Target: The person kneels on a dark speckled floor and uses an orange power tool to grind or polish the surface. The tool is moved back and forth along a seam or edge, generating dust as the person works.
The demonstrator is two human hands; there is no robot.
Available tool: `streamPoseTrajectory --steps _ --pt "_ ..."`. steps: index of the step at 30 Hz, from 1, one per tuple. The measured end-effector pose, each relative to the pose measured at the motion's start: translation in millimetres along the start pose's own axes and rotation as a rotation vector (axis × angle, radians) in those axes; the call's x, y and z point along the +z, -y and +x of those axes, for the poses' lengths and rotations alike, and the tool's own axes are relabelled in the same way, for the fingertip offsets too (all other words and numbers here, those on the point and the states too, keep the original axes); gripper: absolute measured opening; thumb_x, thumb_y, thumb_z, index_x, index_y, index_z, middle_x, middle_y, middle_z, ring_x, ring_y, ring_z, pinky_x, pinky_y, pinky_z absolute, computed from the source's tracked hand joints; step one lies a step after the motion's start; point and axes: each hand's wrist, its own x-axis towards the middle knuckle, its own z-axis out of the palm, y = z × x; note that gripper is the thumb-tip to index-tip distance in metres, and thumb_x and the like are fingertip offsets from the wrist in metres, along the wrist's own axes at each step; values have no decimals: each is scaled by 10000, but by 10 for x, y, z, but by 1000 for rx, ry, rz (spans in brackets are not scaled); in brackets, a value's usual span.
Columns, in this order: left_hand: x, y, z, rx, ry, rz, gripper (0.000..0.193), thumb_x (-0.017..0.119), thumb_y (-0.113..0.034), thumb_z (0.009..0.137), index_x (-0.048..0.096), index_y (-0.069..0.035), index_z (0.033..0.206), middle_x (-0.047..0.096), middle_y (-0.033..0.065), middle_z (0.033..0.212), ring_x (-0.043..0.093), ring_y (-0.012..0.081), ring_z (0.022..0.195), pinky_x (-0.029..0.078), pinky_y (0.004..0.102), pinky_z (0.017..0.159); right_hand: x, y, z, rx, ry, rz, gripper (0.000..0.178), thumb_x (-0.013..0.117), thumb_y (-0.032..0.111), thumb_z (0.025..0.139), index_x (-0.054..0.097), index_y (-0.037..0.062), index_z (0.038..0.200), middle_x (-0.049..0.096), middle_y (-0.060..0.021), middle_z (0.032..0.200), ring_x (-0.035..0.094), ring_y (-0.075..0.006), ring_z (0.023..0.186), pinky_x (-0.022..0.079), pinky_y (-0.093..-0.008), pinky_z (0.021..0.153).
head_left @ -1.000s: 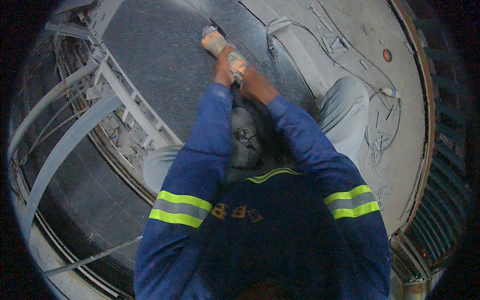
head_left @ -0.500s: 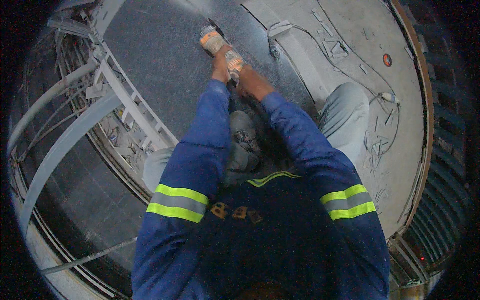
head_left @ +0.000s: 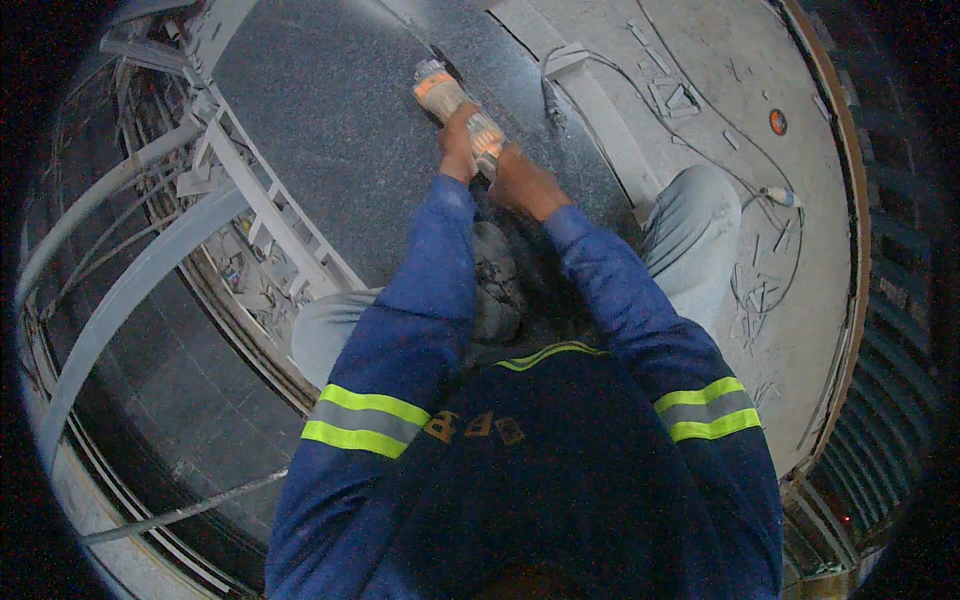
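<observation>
A dusty orange and grey power tool, which looks like an angle grinder [head_left: 440, 92], points away from me over a dark speckled slab [head_left: 320, 130]. My left hand [head_left: 458, 145] is wrapped round the middle of its body. Closed on its rear end, nearer to me, is my right hand [head_left: 525, 182]. At the tool's far right side a dark edge shows, in line with a thin pale line running on across the slab. Whether the disc touches the slab is hidden. Pale dust lies around the line.
A black cable [head_left: 690, 85] winds over the dusty pale floor [head_left: 770, 60] on the right to a connector [head_left: 779, 196]. Offcut strips and a round orange-black disc [head_left: 778, 122] lie there. A pale metal frame [head_left: 262, 195] and curved pipes [head_left: 110, 180] stand at left.
The grinder and both my hands have shifted slightly to the right and a little toward me. My grip on it stays the same.
</observation>
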Motion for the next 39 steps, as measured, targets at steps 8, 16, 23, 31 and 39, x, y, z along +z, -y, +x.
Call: streamPoseTrajectory --steps 8,16,23,31,39 --pt "211 -274 -70 -29 4 45 442 686 -229 718 534 6 1059 595 127 870 641 288 696 554 434 635 189 -168 440 -105 -14 46 615 782 187 663 447 -76 1107 627 -313 985 622 -446 957 513 -467 785" --pt "190 -14 -200 -17 -86 43 549 711 -226 689 523 47 1126 613 151 921 649 298 721 554 428 635 -2 -89 -14 -27 44 20 572 732 173 707 431 -86 1118 618 -323 1015 621 -439 969 506 -470 816" --pt "204 -175 -227 -53 72 41 462 673 -264 715 530 -1 1067 597 124 888 633 300 717 544 435 661 0 -107 21 -200 -47 70 426 631 151 771 484 -82 1096 618 -296 1000 619 -447 949 516 -484 790" --pt "163 -184 -168 -76 63 17 449 666 -272 723 523 -19 1066 587 114 867 627 290 729 534 444 654 -31 -6 49 -66 33 40 457 630 162 777 466 -81 1128 623 -297 1029 633 -433 941 517 -486 787" --pt "180 -64 -244 -48 48 63 406 658 -273 716 533 -29 1016 578 100 814 616 272 693 532 420 651 101 -117 -31 -59 -48 19 508 649 143 766 429 -102 1152 617 -325 1017 628 -427 978 511 -475 800"
